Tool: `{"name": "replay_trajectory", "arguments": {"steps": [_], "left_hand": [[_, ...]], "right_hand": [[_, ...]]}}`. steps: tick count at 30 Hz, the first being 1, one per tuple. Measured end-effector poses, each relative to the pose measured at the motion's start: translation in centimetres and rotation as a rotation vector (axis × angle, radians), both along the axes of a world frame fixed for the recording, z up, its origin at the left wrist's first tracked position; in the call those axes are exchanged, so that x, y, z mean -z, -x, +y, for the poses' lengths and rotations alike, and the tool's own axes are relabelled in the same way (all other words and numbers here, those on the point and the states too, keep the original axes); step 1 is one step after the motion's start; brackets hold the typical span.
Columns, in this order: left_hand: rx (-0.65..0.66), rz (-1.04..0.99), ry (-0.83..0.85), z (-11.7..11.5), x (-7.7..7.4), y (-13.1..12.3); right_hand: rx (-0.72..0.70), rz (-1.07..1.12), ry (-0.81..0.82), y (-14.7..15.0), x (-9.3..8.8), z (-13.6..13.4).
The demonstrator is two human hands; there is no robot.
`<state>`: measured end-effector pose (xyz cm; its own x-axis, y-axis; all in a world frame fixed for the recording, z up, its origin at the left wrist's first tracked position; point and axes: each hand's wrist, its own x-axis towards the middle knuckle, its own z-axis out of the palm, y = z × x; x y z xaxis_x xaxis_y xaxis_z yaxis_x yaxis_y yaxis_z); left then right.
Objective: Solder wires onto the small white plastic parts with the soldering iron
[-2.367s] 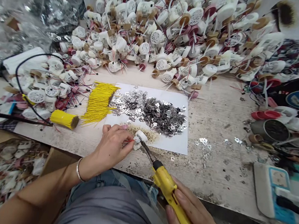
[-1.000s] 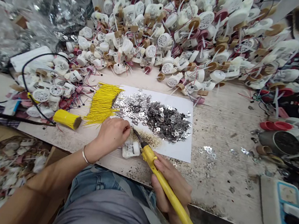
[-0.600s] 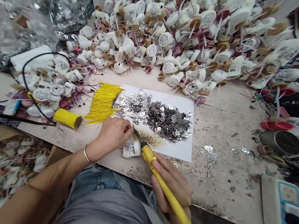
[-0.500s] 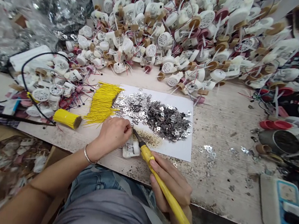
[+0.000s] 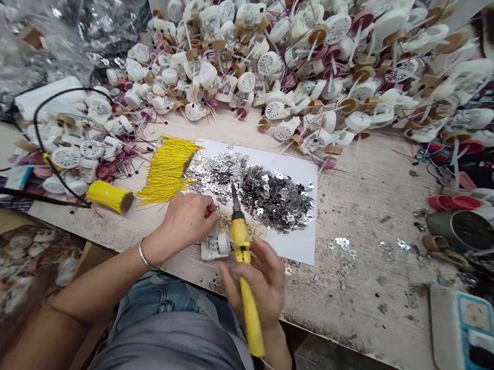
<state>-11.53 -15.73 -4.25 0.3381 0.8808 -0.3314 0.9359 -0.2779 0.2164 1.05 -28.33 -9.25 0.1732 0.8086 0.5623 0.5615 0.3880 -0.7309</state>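
Note:
In my right hand [image 5: 262, 278] is a yellow-handled soldering iron [image 5: 242, 239], its tip pointing away from me at the edge of a heap of small metal plates [image 5: 277, 198]. My left hand [image 5: 190, 217] rests over the near left part of a white sheet [image 5: 302, 253], fingers pinched; whatever they hold is hidden. Just right of that hand sits a white plastic housing [image 5: 215, 247] on the table edge. Brown crumbs of residue [image 5: 253, 228] lie on the sheet near the iron. A spread of yellow wires [image 5: 169, 172] lies left of the plates.
A tied bundle of yellow wires [image 5: 109, 196] lies further left. White plastic assemblies [image 5: 267, 63] with wires are piled across the back. At right stand a grey metal cup [image 5: 468, 232] and a blue-and-white device [image 5: 465, 341]. Loose metal plates [image 5: 343, 244] are scattered on the table [image 5: 364, 194].
The iron's tip has left my left fingers and moved forward and right to the plates' edge. My right hand has swung left and loosened its fingers around the handle. My left hand stays put.

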Motion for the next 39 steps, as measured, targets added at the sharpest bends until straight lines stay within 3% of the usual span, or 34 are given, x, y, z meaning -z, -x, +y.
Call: {"name": "replay_trajectory", "arguments": {"steps": [4,12,19,25,29,32,36,39], "left_hand": [[0.020,-0.007,0.032,-0.4,-0.3,0.3],[0.221,-0.163,0.062,-1.8,-0.2,1.1],[0.103,-0.102,-0.052,-0.8,-1.2,3.3],[-0.049,0.052,-0.239,1.2,-0.6,5.6],[-0.033,0.020,-0.206,1.9,0.1,5.9],[-0.042,0.015,-0.281,2.0,0.4,6.0],[-0.039,0.010,-0.315,2.2,1.1,6.3],[-0.008,-0.068,-0.346,2.5,1.4,6.8]], "right_hand": [[-0.004,-0.094,0.000,0.5,0.7,0.4],[0.175,-0.174,0.005,-2.6,-0.4,2.9],[0.066,-0.257,0.215,-3.4,0.4,5.8],[0.115,-0.170,0.095,-2.3,0.7,5.3],[0.093,-0.136,0.113,-0.9,0.8,5.3],[0.108,-0.205,0.116,-1.0,0.4,5.0],[0.202,-0.223,-0.025,-1.8,-0.4,4.5],[0.196,-0.220,-0.066,-2.0,-0.7,4.1]]}}
